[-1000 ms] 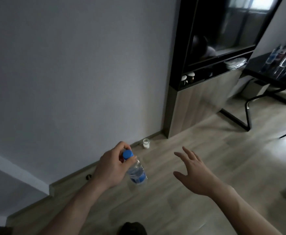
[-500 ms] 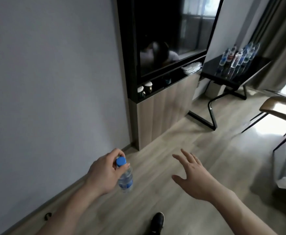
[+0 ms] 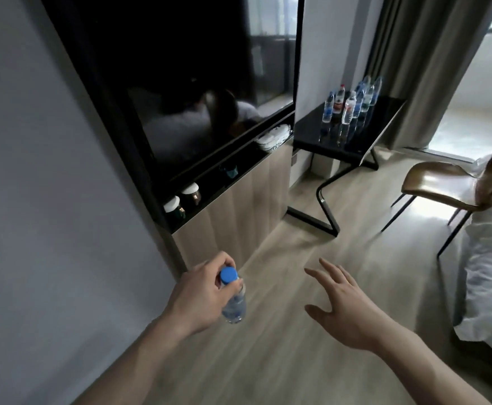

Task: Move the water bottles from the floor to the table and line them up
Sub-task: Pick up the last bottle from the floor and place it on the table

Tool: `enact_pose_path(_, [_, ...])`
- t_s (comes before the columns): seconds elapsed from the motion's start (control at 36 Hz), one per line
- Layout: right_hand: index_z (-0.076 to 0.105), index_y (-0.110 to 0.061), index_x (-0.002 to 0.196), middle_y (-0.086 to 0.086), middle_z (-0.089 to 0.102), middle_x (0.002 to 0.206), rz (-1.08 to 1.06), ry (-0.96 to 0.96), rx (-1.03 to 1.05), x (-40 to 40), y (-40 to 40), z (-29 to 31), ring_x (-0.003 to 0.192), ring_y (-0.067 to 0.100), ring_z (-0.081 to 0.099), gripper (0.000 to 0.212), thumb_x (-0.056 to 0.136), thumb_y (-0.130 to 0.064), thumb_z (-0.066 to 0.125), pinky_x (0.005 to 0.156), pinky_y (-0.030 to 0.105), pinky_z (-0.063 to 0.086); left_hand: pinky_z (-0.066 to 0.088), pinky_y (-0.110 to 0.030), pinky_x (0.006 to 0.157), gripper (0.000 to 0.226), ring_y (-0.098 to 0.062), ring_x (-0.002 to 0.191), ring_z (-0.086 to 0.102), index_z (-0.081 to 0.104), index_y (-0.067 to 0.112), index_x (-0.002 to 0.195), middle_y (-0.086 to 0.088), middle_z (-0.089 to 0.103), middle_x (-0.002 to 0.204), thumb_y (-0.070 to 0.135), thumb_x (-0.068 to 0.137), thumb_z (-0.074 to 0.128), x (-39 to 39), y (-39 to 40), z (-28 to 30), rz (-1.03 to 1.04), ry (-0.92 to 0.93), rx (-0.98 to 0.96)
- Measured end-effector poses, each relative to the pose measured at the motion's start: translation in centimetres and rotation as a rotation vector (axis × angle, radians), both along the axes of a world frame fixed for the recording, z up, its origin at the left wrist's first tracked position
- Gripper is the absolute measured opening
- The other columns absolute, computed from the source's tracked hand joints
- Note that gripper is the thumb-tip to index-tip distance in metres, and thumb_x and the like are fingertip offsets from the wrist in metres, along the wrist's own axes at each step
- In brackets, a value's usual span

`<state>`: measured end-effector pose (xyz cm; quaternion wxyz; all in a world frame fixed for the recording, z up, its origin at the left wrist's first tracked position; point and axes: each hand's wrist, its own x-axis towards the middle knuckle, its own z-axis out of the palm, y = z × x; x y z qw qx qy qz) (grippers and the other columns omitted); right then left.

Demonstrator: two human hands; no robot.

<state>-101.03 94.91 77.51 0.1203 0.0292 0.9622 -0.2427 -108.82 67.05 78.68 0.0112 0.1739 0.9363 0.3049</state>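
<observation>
1. Currently, a water bottle (image 3: 234,305) with a blue cap (image 3: 228,275) is held by the left hand (image 3: 201,296), whose fingers are curled round the neck just under the cap, so that the body hangs below the grip over the wooden floor (image 3: 297,346).
2. Nothing is held by the right hand (image 3: 347,311); it is spread with the fingers straight, out in front and apart from the bottle.
3. The black table (image 3: 385,118) is seen well ahead, beyond the TV cabinet (image 3: 239,206), and a group of bottles (image 3: 351,103) is already stood upright on it, roughly in a row.
4. The step in hand is judged to be the carry to the table, with most of the walk not yet covered.
5. A neck grip lets the bottle swing, so the walk is best kept smooth; the base could be steadied by the free hand if swinging is felt.
6. The path is best kept between the cabinet corner and the chair (image 3: 449,185), which stands near the table's right side.
7. At the table, the bottle should be lowered upright at an open end of the row, just beside the last bottle and in line with it.
8. The approach is best made from above, since standing bottles are easily toppled by a sideways brush.
9. The grip should be released only once the base is felt to sit flat.
</observation>
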Motion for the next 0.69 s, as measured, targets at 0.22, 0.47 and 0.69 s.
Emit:
enact_pose_path(0.22, [0.019, -0.041, 0.154, -0.008, -0.002, 0.168, -0.019, 0.002, -0.013, -6.5, 12.3, -0.4, 0.155, 0.022, -0.006, 0.072, 0.095, -0.05, 0.057, 0.125, 0.038, 0.012, 0.048, -0.031, 0.058, 0.023, -0.006, 0.065, 0.055, 0.052, 0.033, 0.093, 0.018, 0.06, 0.075, 0.049, 0.084, 0.067, -7.6, 12.7, -0.7, -0.008, -0.01, 0.061])
enact_pose_path(0.47, [0.02, -0.041, 0.154, -0.009, -0.002, 0.167, 0.053, 0.003, 0.022, -13.5, 27.1, 0.7, 0.155, 0.019, -0.004, 0.072, 0.094, -0.052, 0.057, 0.125, 0.039, 0.014, 0.046, -0.033, 0.056, 0.031, -0.01, 0.058, 0.051, 0.053, 0.032, 0.096, 0.01, 0.057, 0.066, 0.058, 0.082, 0.062, -12.2, 25.3, -1.0, 0.092, -0.021, 0.109])
enact_pose_path(0.69, [0.02, -0.039, 0.155, -0.011, 0.0, 0.167, 0.106, 0.02, 0.027, -20.5, 35.3, 2.5, 0.154, 0.017, -0.002, 0.072, 0.094, -0.049, 0.058, 0.123, 0.035, 0.013, 0.05, -0.041, 0.056, 0.031, -0.013, 0.056, 0.053, 0.053, 0.031, 0.099, 0.005, 0.059, 0.066, 0.058, 0.085, 0.06, -16.9, 32.1, -0.3, 0.164, -0.022, 0.102])
